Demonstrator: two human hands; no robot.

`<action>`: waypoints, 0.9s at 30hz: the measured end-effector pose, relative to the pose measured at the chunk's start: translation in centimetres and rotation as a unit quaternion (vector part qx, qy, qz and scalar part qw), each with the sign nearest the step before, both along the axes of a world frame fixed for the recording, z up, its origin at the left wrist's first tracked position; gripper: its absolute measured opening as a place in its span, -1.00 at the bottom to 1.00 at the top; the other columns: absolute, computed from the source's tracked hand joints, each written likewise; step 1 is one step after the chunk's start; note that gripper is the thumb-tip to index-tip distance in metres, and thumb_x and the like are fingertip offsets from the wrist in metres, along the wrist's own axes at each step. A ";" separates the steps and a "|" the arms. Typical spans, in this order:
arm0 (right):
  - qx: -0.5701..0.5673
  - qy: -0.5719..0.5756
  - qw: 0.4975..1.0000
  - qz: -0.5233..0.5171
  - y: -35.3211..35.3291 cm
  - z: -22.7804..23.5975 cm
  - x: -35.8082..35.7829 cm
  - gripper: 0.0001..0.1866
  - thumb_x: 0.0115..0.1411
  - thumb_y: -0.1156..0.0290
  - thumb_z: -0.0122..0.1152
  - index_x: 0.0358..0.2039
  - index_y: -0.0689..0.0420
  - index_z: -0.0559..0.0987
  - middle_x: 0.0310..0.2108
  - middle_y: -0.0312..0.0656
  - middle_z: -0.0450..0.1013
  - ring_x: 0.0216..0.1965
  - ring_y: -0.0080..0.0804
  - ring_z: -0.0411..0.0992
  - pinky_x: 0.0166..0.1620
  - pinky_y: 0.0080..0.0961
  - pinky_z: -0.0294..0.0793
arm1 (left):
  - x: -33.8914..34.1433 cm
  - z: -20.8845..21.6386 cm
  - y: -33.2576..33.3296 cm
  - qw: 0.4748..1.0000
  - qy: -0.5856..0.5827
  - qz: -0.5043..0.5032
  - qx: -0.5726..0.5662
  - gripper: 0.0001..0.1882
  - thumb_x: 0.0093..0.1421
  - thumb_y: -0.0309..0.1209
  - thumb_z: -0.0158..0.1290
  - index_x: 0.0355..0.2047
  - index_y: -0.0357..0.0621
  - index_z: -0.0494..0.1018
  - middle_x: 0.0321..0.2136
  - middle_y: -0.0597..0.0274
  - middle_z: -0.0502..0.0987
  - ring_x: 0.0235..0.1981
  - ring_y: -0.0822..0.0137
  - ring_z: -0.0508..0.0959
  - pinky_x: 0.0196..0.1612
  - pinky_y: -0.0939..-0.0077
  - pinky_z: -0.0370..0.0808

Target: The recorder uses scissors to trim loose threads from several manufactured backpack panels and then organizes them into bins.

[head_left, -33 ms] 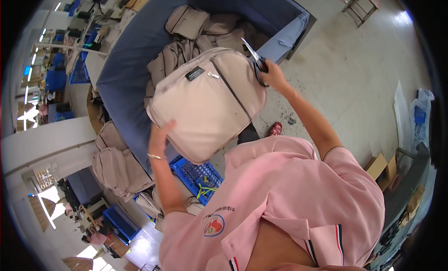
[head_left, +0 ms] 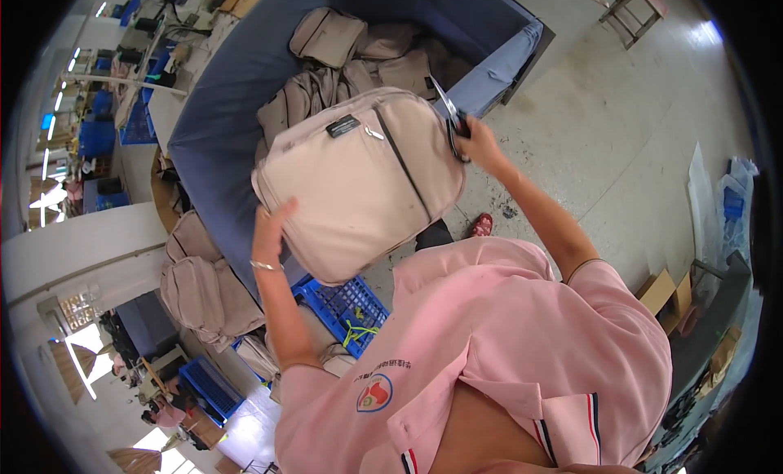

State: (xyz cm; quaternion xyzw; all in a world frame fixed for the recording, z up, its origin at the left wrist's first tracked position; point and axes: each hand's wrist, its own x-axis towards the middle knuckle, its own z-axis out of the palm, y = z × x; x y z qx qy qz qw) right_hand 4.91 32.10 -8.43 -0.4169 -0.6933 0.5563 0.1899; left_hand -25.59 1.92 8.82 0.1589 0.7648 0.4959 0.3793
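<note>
Item: one large beige fabric bag, rounded at the corners, with a dark zip strip, a black label and a silver zip pull; held raised before a blue cloth-lined bin, in which similar beige bags are heaped. Its lower left edge is gripped by the left hand, thumb on the front panel, fingers partly hidden. Black-handled steel scissors are clasped in the right hand at the opposite edge; whether cloth is also pinched there cannot be told. Handling: judged light, soft, lightly padded, hardly slippery; best held by opposite seamed edges, blades kept off the fabric.
</note>
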 end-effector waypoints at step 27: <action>0.152 -0.225 0.895 0.353 3.4 5.1 -8.3 -0.27 0.11 -0.31 0.16 -0.44 0.29 0.49 -0.42 0.12 0.47 -0.30 0.13 0.47 -0.22 -0.09 0.42 | -10.1 -14.9 12.1 0.969 -0.026 0.172 0.177 -0.82 0.26 -0.32 0.17 -0.29 -0.20 0.58 -0.31 0.39 0.57 -0.29 0.56 0.48 -0.17 0.68 0.41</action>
